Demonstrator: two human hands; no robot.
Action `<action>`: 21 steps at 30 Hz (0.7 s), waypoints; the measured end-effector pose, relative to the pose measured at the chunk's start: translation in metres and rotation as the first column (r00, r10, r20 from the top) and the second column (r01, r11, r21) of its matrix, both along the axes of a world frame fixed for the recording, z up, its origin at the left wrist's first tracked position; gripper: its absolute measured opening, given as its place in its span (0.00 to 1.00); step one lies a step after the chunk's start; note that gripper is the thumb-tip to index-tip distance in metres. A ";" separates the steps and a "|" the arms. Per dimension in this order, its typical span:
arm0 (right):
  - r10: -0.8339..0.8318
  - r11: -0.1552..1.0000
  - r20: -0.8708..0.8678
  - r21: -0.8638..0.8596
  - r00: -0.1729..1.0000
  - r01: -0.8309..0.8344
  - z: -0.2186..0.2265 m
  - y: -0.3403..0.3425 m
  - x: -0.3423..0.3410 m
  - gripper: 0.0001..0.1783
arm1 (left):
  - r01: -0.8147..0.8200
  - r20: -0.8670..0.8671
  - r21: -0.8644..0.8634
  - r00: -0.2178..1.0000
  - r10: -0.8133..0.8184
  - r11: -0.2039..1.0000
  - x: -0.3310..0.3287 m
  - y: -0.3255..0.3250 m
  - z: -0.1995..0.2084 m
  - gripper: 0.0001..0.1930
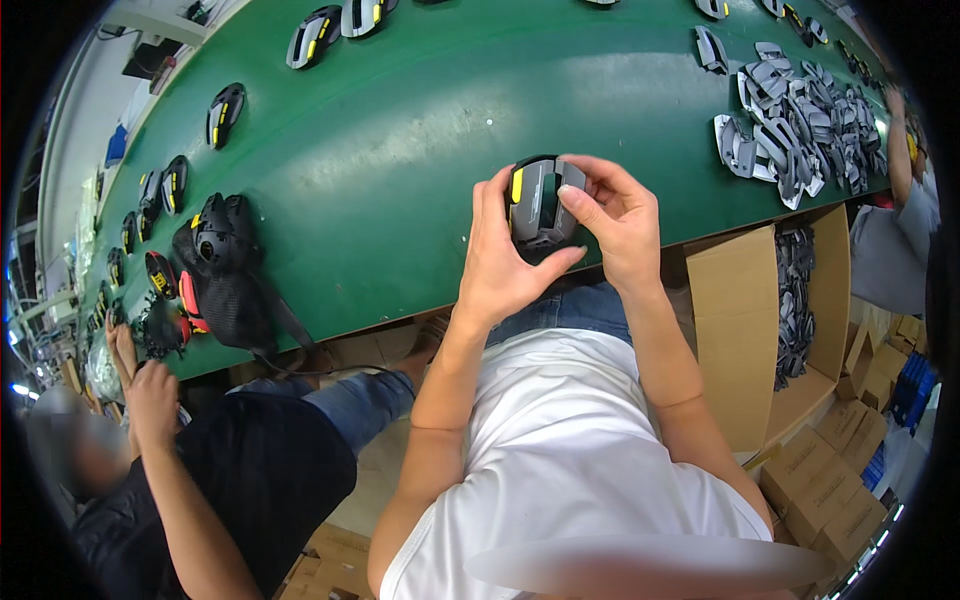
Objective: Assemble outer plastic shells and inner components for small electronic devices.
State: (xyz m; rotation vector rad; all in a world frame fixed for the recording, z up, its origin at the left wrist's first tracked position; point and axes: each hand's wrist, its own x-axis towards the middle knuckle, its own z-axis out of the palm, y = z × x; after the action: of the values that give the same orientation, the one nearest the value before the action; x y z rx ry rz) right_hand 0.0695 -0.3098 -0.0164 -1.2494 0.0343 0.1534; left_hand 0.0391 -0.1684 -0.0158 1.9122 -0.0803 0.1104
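Observation:
Between my two hands, just over the near edge of the table, is a grey and black plastic housing [533,205] shaped like a computer mouse. A yellow strip runs along its left side, and a dark slot opens in its top. My left hand [494,258] wraps the left side, its thumb near the lower end. My right hand [622,222] grips the right side, with the thumb pressing on the top face and the fingers curled behind. The housing's underside is hidden.
Similar housings lie along the left of the green table [400,130]. A heap of grey plastic parts [800,120] covers the right end. A black mesh bag [235,300] is at the left. An open carton [735,330] of dark parts stands at right. Co-workers sit on both sides.

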 end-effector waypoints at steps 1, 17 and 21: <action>-0.020 0.998 -0.014 0.051 1.000 0.021 0.001 0.001 -0.001 0.20 | 0.001 -0.005 0.001 1.000 -0.001 1.000 0.001 0.001 -0.004 0.40; 0.139 0.987 -0.012 -0.074 0.990 -0.139 0.002 -0.012 -0.015 0.13 | -0.228 0.100 -0.278 0.959 0.264 0.933 -0.005 -0.015 -0.016 0.11; 0.227 0.972 -0.001 -0.059 0.974 -0.227 0.003 -0.021 -0.012 0.14 | -0.177 0.162 -0.288 0.960 0.230 0.941 -0.002 -0.013 -0.021 0.11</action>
State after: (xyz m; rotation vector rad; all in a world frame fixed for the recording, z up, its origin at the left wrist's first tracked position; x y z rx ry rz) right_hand 0.0575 -0.3306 -0.0132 -1.3102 -0.1105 0.3488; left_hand 0.0369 -0.1817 -0.0367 1.6267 0.0042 0.4284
